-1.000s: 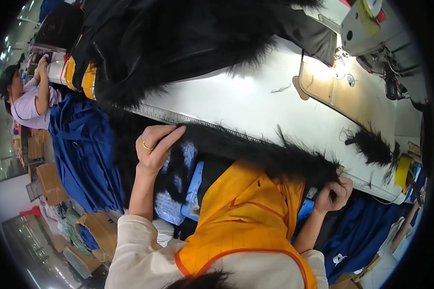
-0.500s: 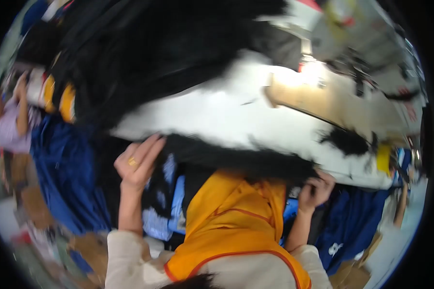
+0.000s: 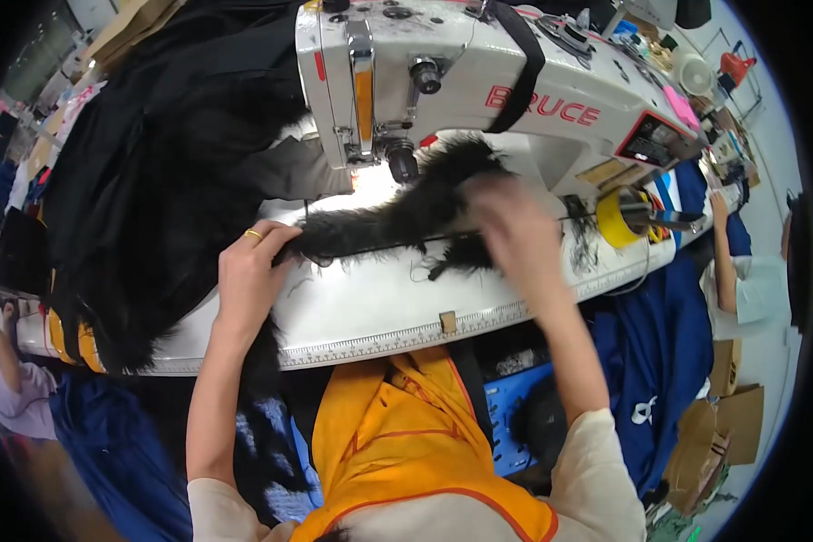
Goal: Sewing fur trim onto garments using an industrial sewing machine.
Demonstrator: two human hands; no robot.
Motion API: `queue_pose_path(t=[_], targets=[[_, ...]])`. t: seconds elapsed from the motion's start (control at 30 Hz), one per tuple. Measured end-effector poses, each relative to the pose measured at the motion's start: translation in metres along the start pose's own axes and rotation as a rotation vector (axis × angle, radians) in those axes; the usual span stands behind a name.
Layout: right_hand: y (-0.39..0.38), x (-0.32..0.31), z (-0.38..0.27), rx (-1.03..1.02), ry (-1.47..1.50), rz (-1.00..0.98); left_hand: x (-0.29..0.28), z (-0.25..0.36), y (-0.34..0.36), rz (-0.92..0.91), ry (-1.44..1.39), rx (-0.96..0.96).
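A long black fur strip (image 3: 361, 231) lies across the white sewing table (image 3: 370, 307), in front of the sewing machine's needle area. My left hand (image 3: 251, 269), with a ring on one finger, pinches the strip's left end between thumb and fingers. My right hand (image 3: 515, 230) is over the strip's right part, where the fur bunches up; motion smears its fingers, so their grip cannot be made out. The white sewing machine (image 3: 551, 108) stands just beyond, its lamp lit. A grey-black cloth piece (image 3: 307, 169) reaches under the presser foot area.
Black fabric (image 3: 163, 172) is heaped on the left of the table. A ruler tape (image 3: 397, 341) runs along the front edge. At the right stands a yellow tape roll (image 3: 616, 217) with tools in it. Dark blue cloth (image 3: 650, 361) hangs at the right. Other people work at both sides.
The view has shifted, bringing the sewing machine fully into sight. Both hands have moved from the table's front edge onto its top, with the fur strip nearer the needle.
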State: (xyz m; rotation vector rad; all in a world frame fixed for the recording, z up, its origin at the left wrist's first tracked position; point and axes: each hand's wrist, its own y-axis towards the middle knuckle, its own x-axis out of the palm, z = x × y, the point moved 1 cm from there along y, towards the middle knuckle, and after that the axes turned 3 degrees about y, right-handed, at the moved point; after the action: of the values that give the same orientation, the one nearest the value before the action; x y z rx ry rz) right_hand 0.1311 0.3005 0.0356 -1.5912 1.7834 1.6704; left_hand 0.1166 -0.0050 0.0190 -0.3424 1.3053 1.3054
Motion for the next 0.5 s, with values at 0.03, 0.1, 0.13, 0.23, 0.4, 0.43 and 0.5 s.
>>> queue_pose_path(t=[0.03, 0.1, 0.13, 0.23, 0.4, 0.43, 0.5], targets=[[-0.002, 0.017, -0.024, -0.038, 0.165, -0.110, -0.003, 0.002, 0.000, 0.007, 0.015, 0.006], [0.004, 0.050, -0.058, -0.152, 0.302, -0.126, -0.009, 0.013, 0.005, -0.002, 0.039, 0.046], [0.016, 0.058, -0.073, -0.079, 0.413, -0.237, -0.010, 0.017, 0.007, 0.004, 0.025, 0.058], [0.033, 0.093, -0.073, -0.061, 0.539, -0.267, -0.016, 0.026, 0.011, 0.031, 0.058, 0.080], [0.036, 0.095, -0.064, -0.169, 0.344, -0.157, -0.012, 0.043, 0.018, 0.031, 0.154, 0.114], [0.032, 0.103, -0.061, -0.141, 0.341, -0.173, -0.007, 0.045, 0.017, -0.003, 0.262, 0.120], [0.036, 0.110, -0.063, 0.042, 0.436, -0.299, 0.005, 0.043, 0.014, -0.014, 0.369, 0.170]])
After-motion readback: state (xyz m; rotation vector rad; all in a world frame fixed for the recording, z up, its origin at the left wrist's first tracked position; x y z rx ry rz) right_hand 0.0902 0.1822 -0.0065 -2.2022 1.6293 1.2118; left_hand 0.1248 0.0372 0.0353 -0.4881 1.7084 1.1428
